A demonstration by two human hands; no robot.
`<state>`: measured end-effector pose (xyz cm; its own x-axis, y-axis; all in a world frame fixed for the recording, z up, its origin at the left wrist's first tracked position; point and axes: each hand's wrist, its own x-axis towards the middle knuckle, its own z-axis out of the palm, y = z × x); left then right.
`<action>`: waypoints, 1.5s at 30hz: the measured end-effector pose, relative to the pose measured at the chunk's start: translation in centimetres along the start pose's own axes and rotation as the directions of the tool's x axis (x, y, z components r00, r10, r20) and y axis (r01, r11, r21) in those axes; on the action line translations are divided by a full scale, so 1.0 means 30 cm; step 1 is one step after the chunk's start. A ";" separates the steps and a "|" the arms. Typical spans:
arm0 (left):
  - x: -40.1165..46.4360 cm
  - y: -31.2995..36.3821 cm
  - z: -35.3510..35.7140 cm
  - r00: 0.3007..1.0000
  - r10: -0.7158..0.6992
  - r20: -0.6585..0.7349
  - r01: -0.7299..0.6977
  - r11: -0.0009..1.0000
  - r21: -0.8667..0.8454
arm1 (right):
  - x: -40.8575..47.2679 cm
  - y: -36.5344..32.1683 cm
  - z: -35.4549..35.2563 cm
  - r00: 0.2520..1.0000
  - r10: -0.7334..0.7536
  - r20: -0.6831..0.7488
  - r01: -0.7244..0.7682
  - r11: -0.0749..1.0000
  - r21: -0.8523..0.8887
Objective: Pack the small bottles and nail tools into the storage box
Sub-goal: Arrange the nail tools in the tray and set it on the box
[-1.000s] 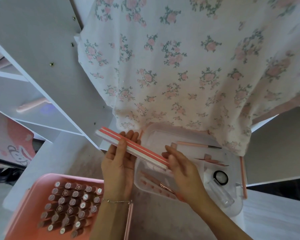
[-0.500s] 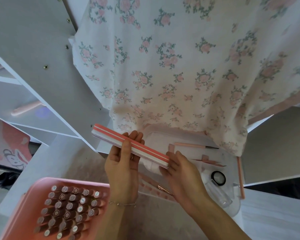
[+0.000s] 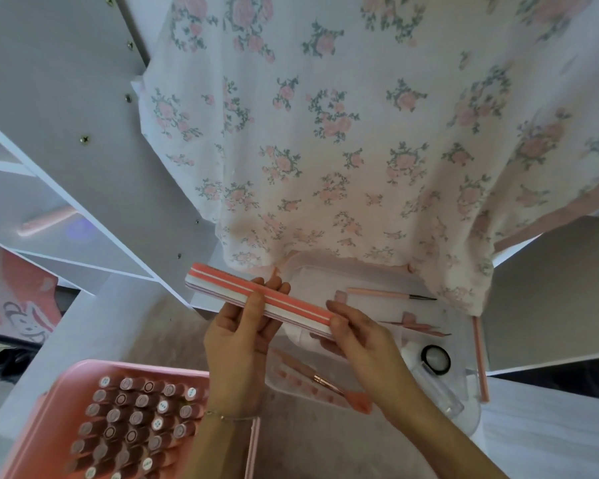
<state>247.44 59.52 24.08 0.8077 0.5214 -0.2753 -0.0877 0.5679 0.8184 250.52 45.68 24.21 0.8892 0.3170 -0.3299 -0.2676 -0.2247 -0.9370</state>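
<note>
While both hands, the left hand (image 3: pixel 237 344) and right hand (image 3: pixel 362 344), grip a nail buffer block (image 3: pixel 260 297) above the clear storage box (image 3: pixel 464 347), packing seems partway: several tools lie inside, and small bottles (image 3: pixel 135 420) wait in a pink tray (image 3: pixel 49 426).

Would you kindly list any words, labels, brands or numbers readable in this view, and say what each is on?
No text can be read anywhere in this view.
Small bottles in the pink box: round cap marks, too small and blurred to read.
Nail file, held by the left hand and right hand: stripes only, no print.
Pink board at far left: a cartoon drawing, no lettering visible.
</note>
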 end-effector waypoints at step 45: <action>0.173 -0.250 0.193 0.465 -0.553 0.691 -0.880 -0.202 0.430 | 0.150 0.028 -0.350 0.979 -0.202 0.007 0.085 0.378 -0.922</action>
<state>255.66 54.28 19.45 0.8271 -0.5116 -0.2326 -0.4418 -0.8477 0.2937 258.19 37.26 23.15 0.9224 0.3622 -0.1341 0.3162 -0.9075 -0.2764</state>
